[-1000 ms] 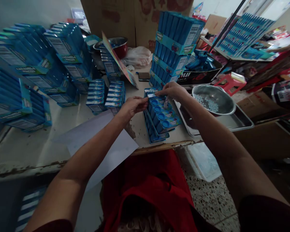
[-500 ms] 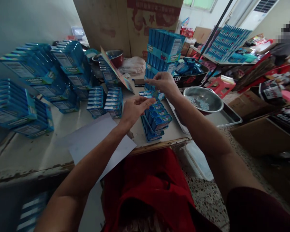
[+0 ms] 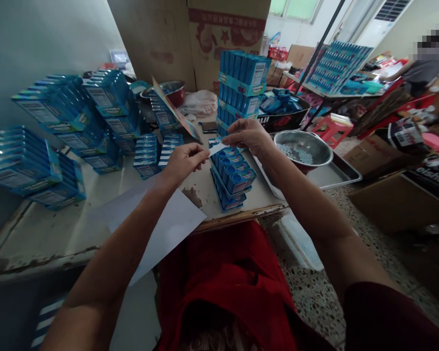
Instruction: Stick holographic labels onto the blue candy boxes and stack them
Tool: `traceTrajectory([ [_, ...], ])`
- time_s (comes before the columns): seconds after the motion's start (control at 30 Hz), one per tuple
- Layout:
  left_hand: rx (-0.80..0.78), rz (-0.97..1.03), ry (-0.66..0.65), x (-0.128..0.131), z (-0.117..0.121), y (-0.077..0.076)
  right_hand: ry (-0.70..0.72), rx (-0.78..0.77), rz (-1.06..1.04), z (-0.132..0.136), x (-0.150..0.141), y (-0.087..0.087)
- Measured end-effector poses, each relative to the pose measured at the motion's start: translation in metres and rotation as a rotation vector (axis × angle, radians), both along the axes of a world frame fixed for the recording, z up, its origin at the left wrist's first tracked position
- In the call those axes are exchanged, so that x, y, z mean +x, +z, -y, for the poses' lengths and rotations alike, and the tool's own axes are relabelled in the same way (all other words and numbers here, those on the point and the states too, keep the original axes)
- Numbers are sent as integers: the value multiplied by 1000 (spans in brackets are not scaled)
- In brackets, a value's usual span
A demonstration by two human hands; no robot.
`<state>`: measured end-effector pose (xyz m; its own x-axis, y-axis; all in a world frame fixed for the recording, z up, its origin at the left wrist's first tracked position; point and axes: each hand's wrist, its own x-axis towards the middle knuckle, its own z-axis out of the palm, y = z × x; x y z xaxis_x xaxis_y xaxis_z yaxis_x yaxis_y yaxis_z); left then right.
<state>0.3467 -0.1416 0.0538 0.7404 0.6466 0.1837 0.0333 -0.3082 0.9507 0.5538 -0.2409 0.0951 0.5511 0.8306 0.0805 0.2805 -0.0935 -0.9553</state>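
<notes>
My left hand (image 3: 183,161) and my right hand (image 3: 246,134) hover over an open blue display box (image 3: 229,181) of small blue candy packs at the table's front edge. Both hands pinch the ends of a small pale strip (image 3: 216,149), stretched between them just above the box's back row. The fingers of both hands are closed on it. My forearms reach in from below.
Stacks of blue candy boxes (image 3: 58,131) line the left of the table, a tall stack (image 3: 243,83) stands behind. A white sheet (image 3: 168,229) lies front left. A metal bowl of white pieces (image 3: 303,150) sits in a tray (image 3: 338,175) on the right. A person sits far right.
My hands rose from the display box, parted, then came down again. Now they hold a pale strip between them. The camera tilted up slightly.
</notes>
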Motion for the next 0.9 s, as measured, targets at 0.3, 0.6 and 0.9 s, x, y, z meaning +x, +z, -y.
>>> traceTrajectory([
  [0.3,-130,-223,-9,29,-16,-7,-43,66,164,-11,25,-44],
  [0.6,-161,-256,-59,38,-30,-24,-42,12,286,-16,34,-64],
  [0.9,-228,-215,-111,41,-34,-43,2,0,288,-18,39,-69],
])
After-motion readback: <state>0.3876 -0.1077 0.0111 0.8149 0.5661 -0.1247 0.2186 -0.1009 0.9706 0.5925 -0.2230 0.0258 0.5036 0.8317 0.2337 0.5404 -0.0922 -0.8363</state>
